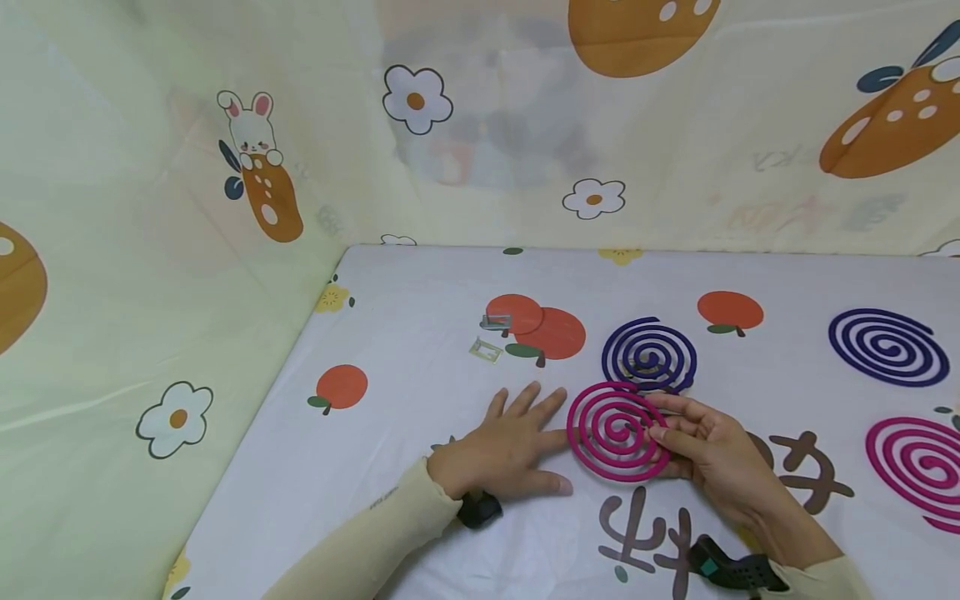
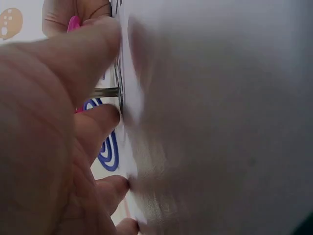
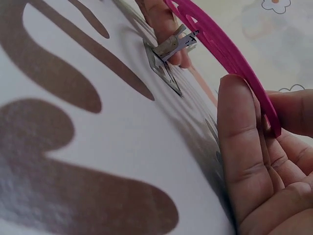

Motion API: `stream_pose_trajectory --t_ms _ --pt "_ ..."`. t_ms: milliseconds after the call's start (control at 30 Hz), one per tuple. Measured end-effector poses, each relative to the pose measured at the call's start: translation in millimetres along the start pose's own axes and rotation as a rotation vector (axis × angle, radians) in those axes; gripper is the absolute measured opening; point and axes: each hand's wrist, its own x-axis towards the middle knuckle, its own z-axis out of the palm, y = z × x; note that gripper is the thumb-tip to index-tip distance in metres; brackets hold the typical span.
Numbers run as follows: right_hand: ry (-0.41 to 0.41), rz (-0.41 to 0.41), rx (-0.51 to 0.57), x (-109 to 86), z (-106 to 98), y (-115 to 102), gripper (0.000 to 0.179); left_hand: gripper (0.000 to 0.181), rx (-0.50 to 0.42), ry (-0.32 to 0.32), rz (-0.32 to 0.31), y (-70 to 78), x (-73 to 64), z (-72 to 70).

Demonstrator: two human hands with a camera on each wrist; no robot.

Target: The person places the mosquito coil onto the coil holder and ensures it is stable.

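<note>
A pink mosquito coil (image 1: 619,432) is pinched at its right edge between the thumb and fingers of my right hand (image 1: 723,454). Held just above the table, it covers the tip of one left finger in the head view. Spread flat on the cloth, my left hand (image 1: 498,454) has its fingertips pressing down. Below the pink coil, a small metal coil stand (image 3: 168,49) stands upright from its flat base in the right wrist view. That stand's upright (image 2: 105,92) shows between the left thumb and a finger. Just behind lies a blue mosquito coil (image 1: 612,350), with metal visible through its rings.
Two small metal pieces, one silvery (image 1: 495,322) and one pale flat frame (image 1: 487,350), lie left of the blue coil. Farther right are a second blue coil (image 1: 888,347) and another pink coil (image 1: 918,467). Patterned cloth walls (image 1: 480,200) stand behind and left.
</note>
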Motion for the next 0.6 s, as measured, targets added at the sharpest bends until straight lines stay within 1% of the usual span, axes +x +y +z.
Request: stream_pose_trajectory --t_ms 200,300,467,600 --pt "-0.023 -0.005 0.0 -1.0 -0.2 -0.1 0.034 0.071 0.004 0.005 0.025 0.4 -5.0 1.1" --pt "-0.019 0.01 -0.023 -0.2 0.6 -1.2 0.035 0.071 0.006 0.002 0.024 1.4 -6.4 1.7" --pt "0.009 0.054 -0.085 1.2 1.4 -3.1 0.043 0.073 0.009 0.002 0.019 3.8 -6.8 3.6" --pt "0.022 0.071 -0.123 1.6 3.1 -4.0 0.05 0.075 0.007 0.009 0.027 3.8 -7.9 4.2"
